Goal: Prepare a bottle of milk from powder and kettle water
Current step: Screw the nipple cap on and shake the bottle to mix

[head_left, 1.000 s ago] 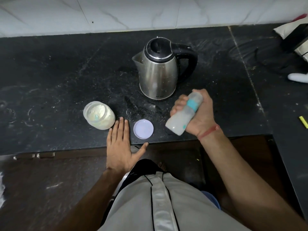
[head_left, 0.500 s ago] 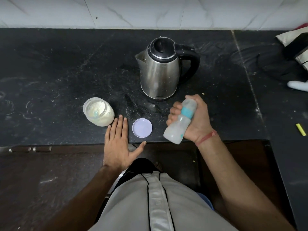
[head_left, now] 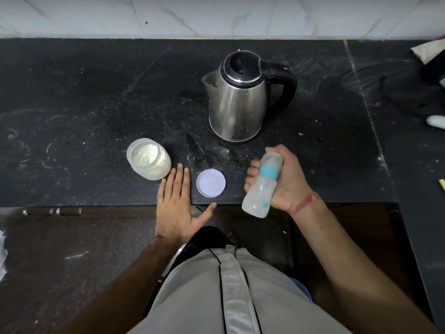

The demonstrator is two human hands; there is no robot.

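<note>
Right hand [head_left: 286, 182] fingers wrap the capped, tilted baby bottle [head_left: 262, 186]; left hand [head_left: 177, 206] lies flat, empty; shake firmly, grip tight

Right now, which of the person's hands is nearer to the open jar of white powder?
Left. The left hand lies flat on the black counter with its fingers just beside the jar of white powder; the right hand holds the baby bottle farther right.

A black stone counter [head_left: 84, 97] dusted with pale specks runs under a white marble-tiled wall [head_left: 216, 15], with a yellow object [head_left: 442, 183] at its right edge.
</note>
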